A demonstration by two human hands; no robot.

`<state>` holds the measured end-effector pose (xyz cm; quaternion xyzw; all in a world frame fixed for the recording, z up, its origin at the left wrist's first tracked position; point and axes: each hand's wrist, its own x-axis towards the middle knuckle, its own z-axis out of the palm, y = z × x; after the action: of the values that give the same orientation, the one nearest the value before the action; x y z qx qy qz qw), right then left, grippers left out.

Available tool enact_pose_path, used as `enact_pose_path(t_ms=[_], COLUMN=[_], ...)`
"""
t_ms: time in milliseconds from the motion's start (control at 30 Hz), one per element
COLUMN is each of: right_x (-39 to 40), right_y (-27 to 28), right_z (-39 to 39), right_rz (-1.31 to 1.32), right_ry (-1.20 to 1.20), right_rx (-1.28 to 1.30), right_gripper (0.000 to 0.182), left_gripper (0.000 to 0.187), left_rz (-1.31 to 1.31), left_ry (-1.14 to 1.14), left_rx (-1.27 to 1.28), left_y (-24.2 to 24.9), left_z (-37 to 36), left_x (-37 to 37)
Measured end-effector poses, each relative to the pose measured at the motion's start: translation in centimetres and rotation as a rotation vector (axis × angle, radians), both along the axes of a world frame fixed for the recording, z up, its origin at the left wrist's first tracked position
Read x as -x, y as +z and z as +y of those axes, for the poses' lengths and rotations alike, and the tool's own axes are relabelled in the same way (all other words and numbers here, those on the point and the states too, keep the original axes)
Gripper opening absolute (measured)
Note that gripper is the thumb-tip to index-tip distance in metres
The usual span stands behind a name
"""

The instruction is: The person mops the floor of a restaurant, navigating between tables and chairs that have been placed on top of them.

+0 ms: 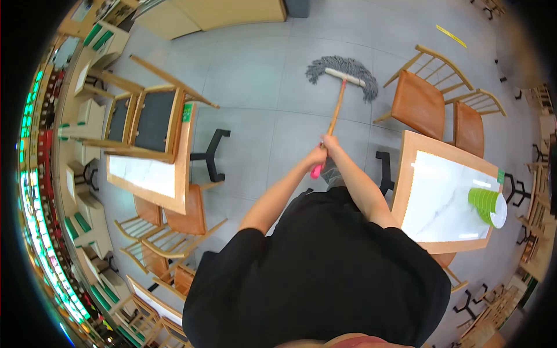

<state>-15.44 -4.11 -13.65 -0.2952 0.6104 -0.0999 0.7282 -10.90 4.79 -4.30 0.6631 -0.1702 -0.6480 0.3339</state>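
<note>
A mop [335,110] with a wooden handle stretches away from me, its grey string head [342,65] spread on the floor under a white clamp. My left hand [317,155] is wrapped round the handle near its pink end [316,171]. Just ahead of it, my right hand [330,143] also grips the handle. The two hands sit close together, and their fingers are partly hidden by the wrists.
To the right, a marble-topped table [441,191] bears a stack of green bowls [487,206], with orange-seated chairs [419,104] behind it. At left, upturned chairs [154,119] lie on another table [180,185]. Grey tiled floor [249,75] runs between them. A wooden cabinet [226,13] stands at the top.
</note>
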Motion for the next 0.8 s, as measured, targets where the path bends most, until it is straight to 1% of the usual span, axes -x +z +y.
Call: enact_pose_path(t_ms=[33,100,167,200,300,367,400,433,467,500,567,600,667,733,800], right_x=[0.5,1.6,1.5,1.2,0.4,-0.8,-1.7,-2.3,-2.7,-3.1,-3.7,-3.8,-2.7,-1.3,0.2], right_y=[0.4,2.7,4.2,4.8,6.2,4.9,4.0,3.3,2.6,2.3,2.4,2.4,3.7,6.2,7.6], right_z=[-2.4,-6.7,-9.9,-10.8,-11.4,-9.1,-7.6,-5.8,-3.2,-0.5,6.3,9.9,16.7,21.2,24.8], right_rz=[-0.035,-0.102,-0.087,-0.083,-0.094,-0.066,-0.052,-0.048,-0.043,-0.037,0.012,-0.009,-0.039,-0.02,0.043], right_ry=[0.057,0.176,0.124,0.106,0.185,0.199,0.215,0.225,0.238,0.253,0.339,0.408,0.538,0.669,0.795], right_rx=[0.028,0.085,0.094,0.095,0.01,-0.046,-0.069,-0.091,-0.114,-0.137,-0.089,-0.141,-0.289,-0.43,-0.527], right_gripper=[0.022,0.021,0.021,0.022,0.022,0.022,0.024,0.025,0.026,0.028,0.026,0.026,0.026,0.023,0.02], left_gripper=[0.048,0.047,0.046,0.046,0.048,0.047,0.046,0.046,0.046,0.046,0.043,0.041,0.037,0.034,0.033], left_rz=[-0.017,0.02,0.062,0.083,0.086,0.053,0.099,0.073,0.046,0.042,0.027,0.014,-0.06,-0.005,0.057], left_ry=[-0.005,-0.056,-0.091,-0.101,-0.112,-0.132,-0.117,-0.093,-0.065,-0.074,-0.076,-0.075,-0.06,0.027,0.047], left_rx=[0.001,-0.035,-0.036,-0.021,-0.052,-0.036,-0.073,-0.07,-0.069,-0.074,-0.112,-0.145,-0.298,-0.353,-0.416], left_y=[-1.5,-2.5,-3.3,-3.6,-0.9,0.6,0.7,2.3,4.0,4.3,5.4,6.0,9.4,12.4,14.0], left_z=[-3.1,-8.4,-12.4,-13.6,-12.7,-9.3,-6.9,-4.0,-0.6,3.3,11.9,15.9,22.5,27.3,30.2], left_x=[-0.2,-1.5,-2.1,-2.4,-3.6,-4.4,-4.5,-4.3,-4.2,-4.6,-5.3,-5.4,-4.3,-2.0,-0.3])
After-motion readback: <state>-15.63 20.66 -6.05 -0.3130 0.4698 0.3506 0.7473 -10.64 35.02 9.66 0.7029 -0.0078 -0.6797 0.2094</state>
